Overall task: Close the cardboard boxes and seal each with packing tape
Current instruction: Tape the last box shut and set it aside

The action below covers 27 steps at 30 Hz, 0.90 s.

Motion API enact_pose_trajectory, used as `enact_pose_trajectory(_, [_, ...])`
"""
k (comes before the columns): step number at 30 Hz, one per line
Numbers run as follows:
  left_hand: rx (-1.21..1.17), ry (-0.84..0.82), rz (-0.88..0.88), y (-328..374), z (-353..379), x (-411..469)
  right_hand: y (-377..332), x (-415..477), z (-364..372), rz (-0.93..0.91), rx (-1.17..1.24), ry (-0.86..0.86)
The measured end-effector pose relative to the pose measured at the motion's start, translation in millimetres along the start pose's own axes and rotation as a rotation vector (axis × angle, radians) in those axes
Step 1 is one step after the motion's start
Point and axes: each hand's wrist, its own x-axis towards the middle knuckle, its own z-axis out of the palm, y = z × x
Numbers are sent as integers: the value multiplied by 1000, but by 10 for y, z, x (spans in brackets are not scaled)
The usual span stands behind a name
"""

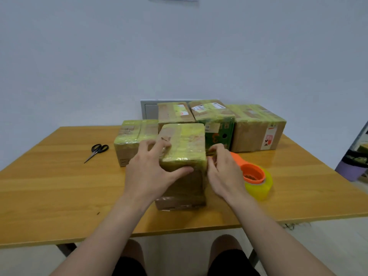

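A tall cardboard box (pixel 185 144) stands upright in the middle of the table, its top covered in yellow-green tape. My left hand (pixel 151 168) grips its top left corner, thumb across the front face. On the box's right side my right hand (pixel 221 168) presses with fingers curled; whether it pinches a tape end I cannot tell. The yellow tape roll in an orange dispenser (pixel 256 180) lies on the table just right of that hand.
Black scissors (pixel 97 151) lie at the left. Several taped boxes stand behind: a low one (pixel 131 140), a brown one (pixel 175 113), a green one (pixel 217 126) and a large one (pixel 258 128). A purple bin (pixel 352 166) stands off the table's (pixel 59 186) right edge.
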Motion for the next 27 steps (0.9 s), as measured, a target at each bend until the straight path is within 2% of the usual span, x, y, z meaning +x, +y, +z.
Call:
enact_pose_trajectory(2, [27,67,53,-139,-129,-29,-245,-84,104,77,265,-122])
enact_pose_trajectory(5, [66,138,130,-425,-464,-111,-548,-269,223,74,517,-191])
enact_pose_trajectory(8, [122,63,36,-710,-873,-233,-915,-376,415,20,577,-345])
enact_pose_trajectory(12, [420,-119,-128,-981,-1304,-344,-1440,-299,763,5,692,-623])
enact_pose_trajectory(15, [462,-35,-179,-1171,-1424,-417,-1714,-304,998,-73,665,-778])
enact_pose_trajectory(17, [461,57,-175,-1309,-1470,-487,-1826,-322,1138,-122,688,-802])
enact_pose_trajectory(19, [451,64,-231,-1416,-1542,-563,-1914,-333,1242,-145,724,-842])
enact_pose_trajectory(23, [459,-128,-422,-1633,-1754,-544,-2130,-266,1450,-230,683,-916])
enact_pose_trajectory(25, [501,-214,-459,-1751,-1831,-437,-2253,-132,1576,-293,547,-802])
enact_pose_trajectory(27, [545,-232,-461,-1845,-1808,-298,-2341,60,1686,-387,305,-591])
